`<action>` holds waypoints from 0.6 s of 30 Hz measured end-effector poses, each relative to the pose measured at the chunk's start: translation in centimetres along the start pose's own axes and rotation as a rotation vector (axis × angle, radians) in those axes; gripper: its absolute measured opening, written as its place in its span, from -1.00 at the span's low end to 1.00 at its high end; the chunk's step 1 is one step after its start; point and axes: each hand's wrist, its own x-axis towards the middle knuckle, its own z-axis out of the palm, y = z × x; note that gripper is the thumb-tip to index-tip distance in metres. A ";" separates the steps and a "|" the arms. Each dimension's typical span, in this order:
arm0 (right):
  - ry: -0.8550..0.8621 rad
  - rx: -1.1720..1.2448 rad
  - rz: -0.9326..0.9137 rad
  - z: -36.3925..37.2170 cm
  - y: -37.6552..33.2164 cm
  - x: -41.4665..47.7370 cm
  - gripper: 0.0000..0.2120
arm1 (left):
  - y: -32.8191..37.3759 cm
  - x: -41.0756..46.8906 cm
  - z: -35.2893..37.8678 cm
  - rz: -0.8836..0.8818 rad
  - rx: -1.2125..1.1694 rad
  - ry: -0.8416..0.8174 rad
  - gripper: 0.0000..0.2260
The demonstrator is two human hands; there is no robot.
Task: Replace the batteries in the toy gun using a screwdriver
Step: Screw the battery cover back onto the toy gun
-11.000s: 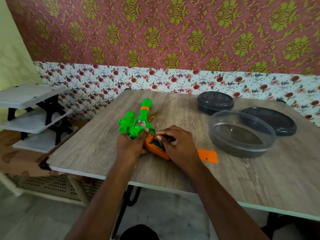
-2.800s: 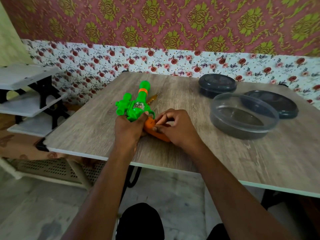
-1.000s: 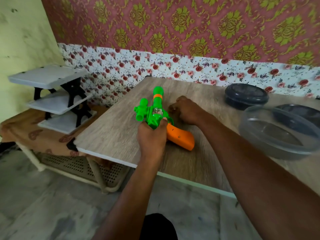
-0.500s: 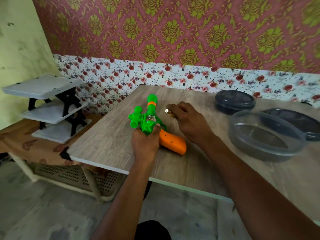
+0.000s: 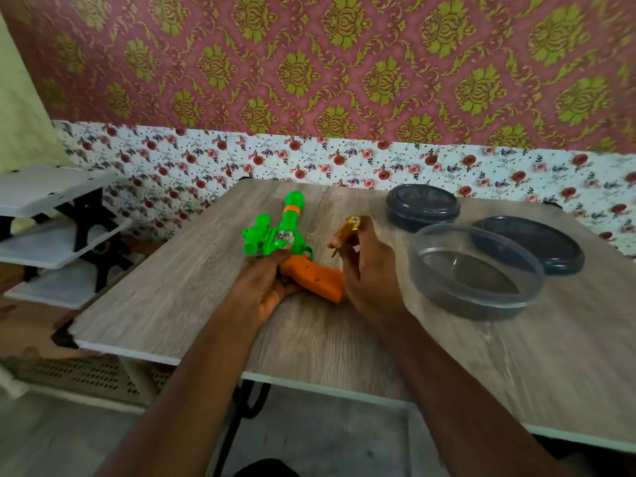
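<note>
A green toy gun (image 5: 280,230) with an orange grip (image 5: 315,277) lies on the wooden table (image 5: 344,339), barrel pointing away from me. The grip's side is closed and shows a small screw hole. My left hand (image 5: 265,287) holds the gun where the body meets the grip. My right hand (image 5: 368,266) hovers just right of the grip, shut on a small amber-handled screwdriver (image 5: 347,230). The screwdriver's butt end points up and its metal tip points down toward the table. The tip is clear of the gun.
A clear round plastic container (image 5: 475,273) stands right of my right hand. Behind it lie a dark lid (image 5: 530,247) and a dark round container (image 5: 422,208). A white tiered shelf (image 5: 51,232) stands left of the table. The table's near edge crosses below my forearms.
The orange cover that lay on the table is now on the grip. My right hand reached past the gun, picked up the screwdriver and brought it back beside the grip.
</note>
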 end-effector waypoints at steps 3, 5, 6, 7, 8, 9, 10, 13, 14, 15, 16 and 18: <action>0.044 0.178 0.113 -0.1 -0.4 0.0 -0.64 | -0.6 0.3 -0.5 0.016 -0.031 -0.014 -0.67; 0.072 0.348 0.186 0.0 -0.3 0.0 -0.74 | -0.8 0.2 -0.4 0.037 -0.032 -0.022 -0.65; 0.082 0.444 0.225 -0.1 -0.4 0.0 -0.78 | -0.9 0.1 -0.4 0.042 -0.031 -0.028 -0.65; 0.085 0.518 0.265 -0.1 -0.5 0.1 -0.79 | -0.9 0.0 -0.3 0.045 -0.033 -0.036 -0.64; 0.073 0.562 0.311 0.0 -0.6 0.2 -0.78 | -0.9 0.0 -0.4 0.046 -0.037 -0.042 -0.62; 0.047 0.597 0.350 0.0 -0.7 0.2 -0.78 | -0.9 0.0 -0.4 0.046 -0.040 -0.046 -0.62; 0.020 0.625 0.391 0.2 -0.6 0.2 -0.78 | -1.0 0.0 -0.4 0.045 -0.036 -0.049 -0.62; -0.007 0.676 0.470 0.4 -0.6 0.2 -0.75 | -0.9 -0.2 -0.3 0.043 -0.022 -0.056 -0.63; -0.004 0.688 0.478 0.4 -0.5 0.3 -0.75 | -0.8 -0.2 -0.2 0.042 -0.020 -0.060 -0.64; -0.002 0.708 0.483 0.3 -0.5 0.2 -0.78 | -0.8 -0.3 -0.2 0.042 -0.017 -0.064 -0.64; 0.002 0.739 0.485 0.2 -0.6 0.3 -0.82 | -0.8 -0.3 -0.1 0.041 -0.016 -0.068 -0.65; 0.001 0.773 0.491 0.0 -0.8 0.3 -0.89 | -0.7 -0.4 -0.1 0.038 -0.018 -0.066 -0.64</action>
